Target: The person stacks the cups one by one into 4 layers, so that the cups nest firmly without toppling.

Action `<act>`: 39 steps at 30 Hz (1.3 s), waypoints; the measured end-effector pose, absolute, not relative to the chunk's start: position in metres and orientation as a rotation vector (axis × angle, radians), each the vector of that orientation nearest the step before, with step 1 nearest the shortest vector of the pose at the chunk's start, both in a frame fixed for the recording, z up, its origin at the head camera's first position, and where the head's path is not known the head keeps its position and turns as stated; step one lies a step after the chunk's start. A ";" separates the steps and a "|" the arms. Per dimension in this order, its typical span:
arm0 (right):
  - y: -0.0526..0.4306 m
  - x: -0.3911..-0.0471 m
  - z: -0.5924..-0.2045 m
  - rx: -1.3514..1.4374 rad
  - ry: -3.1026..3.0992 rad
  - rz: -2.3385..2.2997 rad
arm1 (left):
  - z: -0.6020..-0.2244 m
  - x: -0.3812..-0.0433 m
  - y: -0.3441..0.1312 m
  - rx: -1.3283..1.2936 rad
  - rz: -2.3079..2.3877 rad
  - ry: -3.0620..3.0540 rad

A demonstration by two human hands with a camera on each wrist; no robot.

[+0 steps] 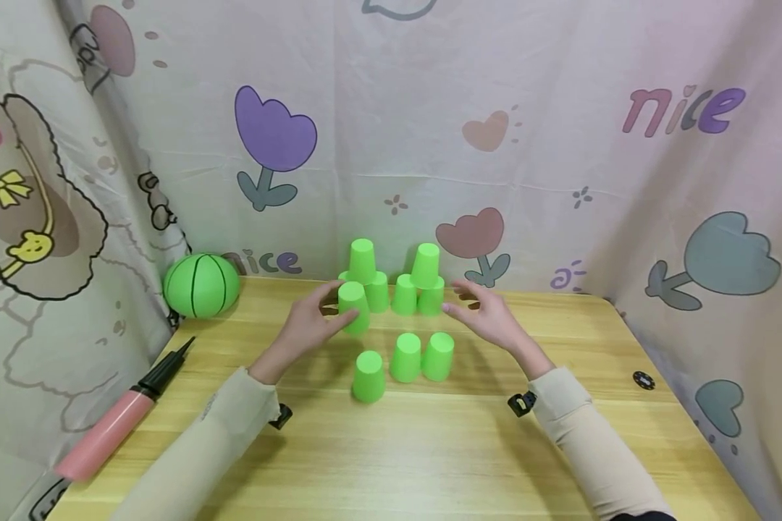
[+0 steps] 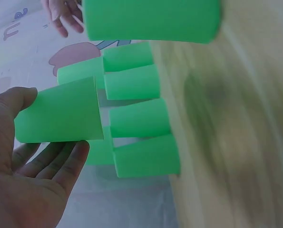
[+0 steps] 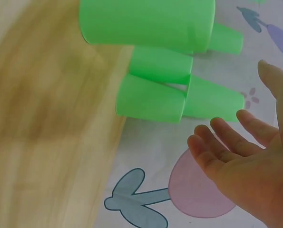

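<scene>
In the head view, the left hand (image 1: 305, 320), at the centre of the frame, grips a green cup (image 1: 354, 308) by its sides, mouth down, in front of the left stack (image 1: 363, 269). The right hand (image 1: 489, 318), right of centre, is empty, its fingers reaching toward the right stack (image 1: 425, 273). Each stack has one cup resting on those below. Three loose cups (image 1: 406, 359) stand upside down on the wooden table (image 1: 443, 456), just below the middle. A green ball (image 1: 201, 286) sits at left, a pink pump (image 1: 125, 412) at lower left and a black chip (image 1: 644, 380) at far right.

In the left wrist view, at the left of the frame, the thumb lies on one side of the held cup and the fingers on the other; it appears lifted off the table. It looks like thin, smooth plastic: probably light, fairly stiff, a little slippery. A gentle hold around the side wall should suit it, since hard squeezing might flex it.

In the right wrist view, at lower right, the right hand's fingers are spread and grasp nothing; the stacked cups beyond would likely topple if nudged.
</scene>
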State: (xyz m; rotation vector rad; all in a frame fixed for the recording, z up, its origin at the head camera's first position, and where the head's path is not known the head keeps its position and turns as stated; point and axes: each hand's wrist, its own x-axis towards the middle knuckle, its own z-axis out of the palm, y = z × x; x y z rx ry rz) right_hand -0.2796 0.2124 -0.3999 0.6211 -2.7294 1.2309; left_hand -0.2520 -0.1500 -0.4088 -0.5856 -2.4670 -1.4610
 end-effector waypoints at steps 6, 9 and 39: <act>0.212 -0.260 -0.408 0.670 -2.727 1.213 | -0.395 -0.266 -0.134 -0.572 -1.468 -2.459; 0.213 -0.251 -0.413 0.673 -2.730 1.237 | -0.388 -0.273 -0.124 -0.561 -1.449 -2.457; 0.219 -0.227 -0.451 0.692 -2.794 1.409 | -0.384 -0.323 -0.056 -0.333 -1.341 -2.449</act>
